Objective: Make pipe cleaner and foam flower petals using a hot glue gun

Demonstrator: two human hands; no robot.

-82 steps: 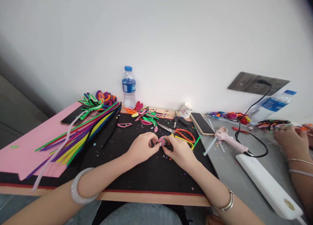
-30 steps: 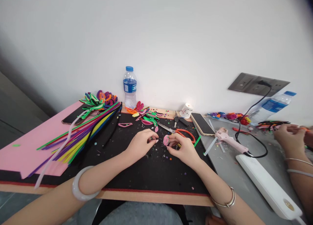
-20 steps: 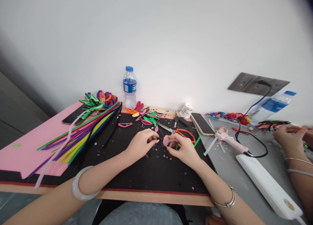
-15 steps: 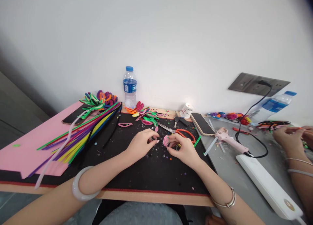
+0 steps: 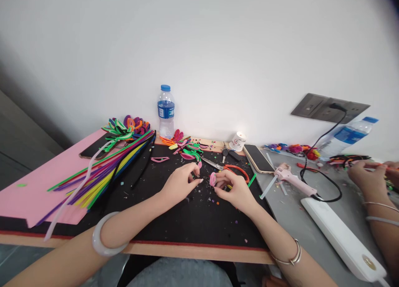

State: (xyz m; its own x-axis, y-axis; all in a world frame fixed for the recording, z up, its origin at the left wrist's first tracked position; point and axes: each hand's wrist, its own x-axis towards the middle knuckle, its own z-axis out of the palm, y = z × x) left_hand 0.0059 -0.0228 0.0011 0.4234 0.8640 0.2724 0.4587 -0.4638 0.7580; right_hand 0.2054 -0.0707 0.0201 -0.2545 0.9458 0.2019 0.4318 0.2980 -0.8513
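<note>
My right hand [image 5: 233, 190] pinches a small pink coiled pipe-cleaner disc [image 5: 213, 179] upright, just above the black mat [image 5: 187, 222]. Close to the disc's left, my left hand [image 5: 181, 184] has its fingertips pinched together on a thin dark strand that runs toward the disc; the strand is too small to make out clearly. Both wrists rest on the mat. Orange-handled scissors [image 5: 235, 171] lie right behind my right hand.
A bundle of long coloured pipe cleaners [image 5: 109, 170] lies at the left, over a pink foam sheet [image 5: 34, 191]. At the back stand a water bottle [image 5: 165, 111] and bent petals [image 5: 187, 148]. To the right are a phone [image 5: 257, 157], a pink glue gun [image 5: 291, 178], a power strip [image 5: 339, 237] and another person's hands [image 5: 368, 177].
My hands drew slightly apart: the right one now holds the pink disc alone and the left fingertips sit a little to its left. The other person's hands shifted slightly.
</note>
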